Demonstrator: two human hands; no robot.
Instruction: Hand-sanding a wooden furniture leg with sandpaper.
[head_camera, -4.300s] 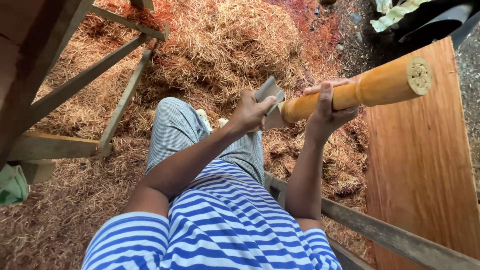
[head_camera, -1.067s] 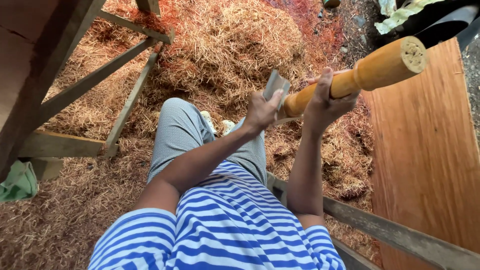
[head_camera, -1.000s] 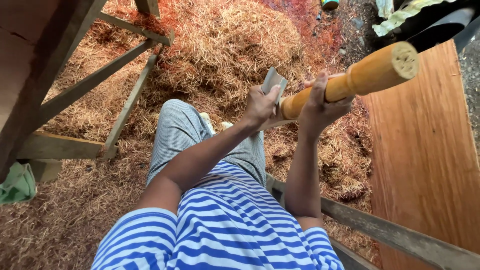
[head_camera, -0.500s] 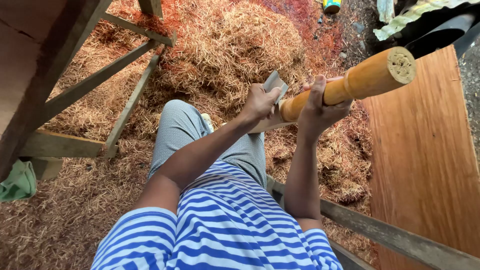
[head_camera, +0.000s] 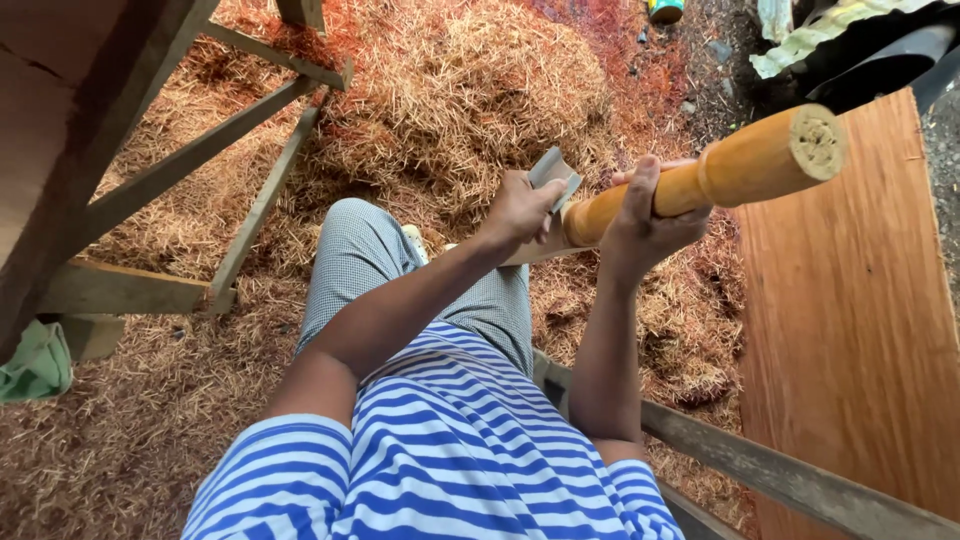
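My right hand (head_camera: 645, 222) grips a round yellowish wooden pole (head_camera: 745, 165) near its narrower part; the thicker cut end points up and right. My left hand (head_camera: 518, 210) holds a flat grey metal blade (head_camera: 553, 172) pressed against the pole just left of my right hand. A pale flat strip of wood (head_camera: 528, 252) shows under the two hands. My leg in checked grey trousers (head_camera: 365, 265) stretches out below, and my blue-and-white striped shirt (head_camera: 450, 450) fills the near foreground.
Reddish-tan wood shavings (head_camera: 450, 90) cover the ground in a deep heap. A wooden frame of beams (head_camera: 200, 150) stands at left with a green cloth (head_camera: 35, 360) beside it. A reddish board (head_camera: 850, 320) lies at right, behind a wooden rail (head_camera: 760, 465).
The pole has shifted a little to the left and tilted slightly, and both hands have stayed on it. The blade stays against the pole.
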